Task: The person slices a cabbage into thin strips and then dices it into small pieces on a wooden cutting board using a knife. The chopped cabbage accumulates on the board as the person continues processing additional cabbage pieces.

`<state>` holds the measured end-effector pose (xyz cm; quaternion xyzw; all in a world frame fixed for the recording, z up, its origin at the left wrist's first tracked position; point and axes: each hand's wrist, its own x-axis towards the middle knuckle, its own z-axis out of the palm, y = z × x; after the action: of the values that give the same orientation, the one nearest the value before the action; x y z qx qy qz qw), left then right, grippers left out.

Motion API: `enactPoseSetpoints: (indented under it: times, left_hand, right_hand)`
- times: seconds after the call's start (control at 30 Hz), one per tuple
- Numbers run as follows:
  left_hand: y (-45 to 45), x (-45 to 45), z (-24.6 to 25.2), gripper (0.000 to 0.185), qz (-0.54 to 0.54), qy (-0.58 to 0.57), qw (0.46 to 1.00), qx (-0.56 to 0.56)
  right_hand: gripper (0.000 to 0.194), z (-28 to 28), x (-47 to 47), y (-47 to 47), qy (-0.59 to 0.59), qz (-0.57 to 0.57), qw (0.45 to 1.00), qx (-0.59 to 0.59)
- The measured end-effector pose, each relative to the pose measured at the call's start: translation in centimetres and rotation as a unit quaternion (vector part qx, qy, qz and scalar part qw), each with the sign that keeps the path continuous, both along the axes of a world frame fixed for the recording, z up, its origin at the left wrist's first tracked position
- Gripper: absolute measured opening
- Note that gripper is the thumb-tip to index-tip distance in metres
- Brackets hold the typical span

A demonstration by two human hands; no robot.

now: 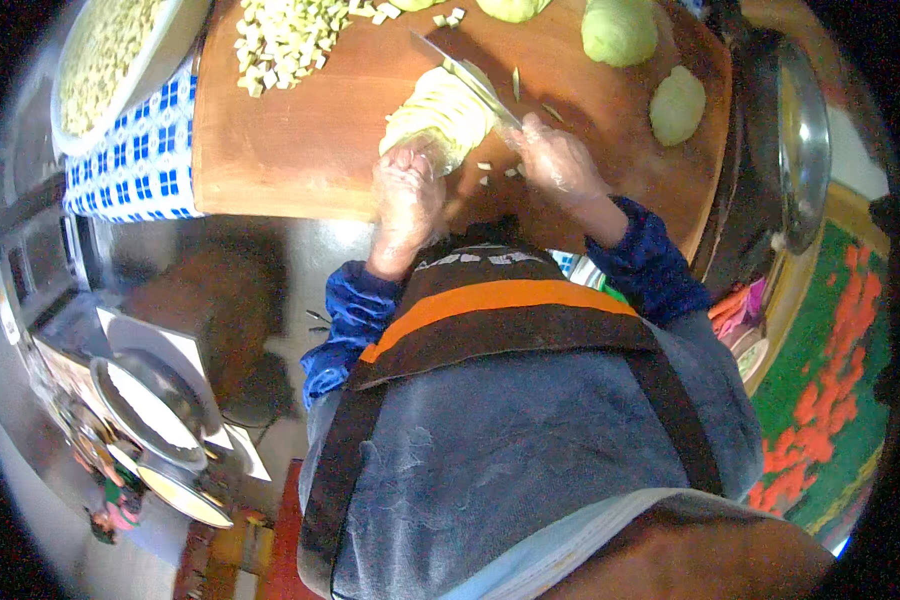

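Note:
A knife [465, 75] is gripped in my right hand [562, 161], its blade angled to the upper left across pale green vegetable slices [439, 109]. The slices lie fanned and overlapping on the wooden board [285, 150]. My left hand [411, 184] presses on their near end with fingers bent. Both hands appear covered by thin clear plastic gloves. Small diced pieces [289, 41] form a heap on the board's far left. A whole peeled vegetable [619, 30] lies at the far right, with a flat cut piece [677, 105] nearer the right edge.
Left of the board, a white tub [131, 90] of diced pieces stands by a blue-and-white checked cloth [131, 184]. Metal pans [150, 409] are at lower left, where a person [116, 502] is visible. A round metal lid or pan [802, 142] is beyond the right edge.

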<state>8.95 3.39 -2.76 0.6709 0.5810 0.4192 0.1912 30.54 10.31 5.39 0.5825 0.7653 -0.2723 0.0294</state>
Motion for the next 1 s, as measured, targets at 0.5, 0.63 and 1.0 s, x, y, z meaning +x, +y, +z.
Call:
enactPoseSetpoints:
  times: [0.5, 0.63, 1.0]
  left_hand:
    - [0.2, 0.1, -0.1, 0.016, 0.018, 0.012, 0.998, 0.056]
    - [0.1, -0.2, -0.4, 0.017, -0.008, 0.027, 0.998, 0.058]
    - [0.0, -0.5, 0.1, 0.023, -0.003, 0.018, 0.999, 0.050]
  right_hand:
    - [0.029, 1.6, -1.0, 0.2, 0.019, 0.028, 0.996, 0.081]
    - [0.029, 1.6, 0.1, -0.9, 0.070, -0.001, 0.987, 0.145]
    - [0.029, 1.3, -0.5, -0.8, 0.058, 0.046, 0.991, 0.109]
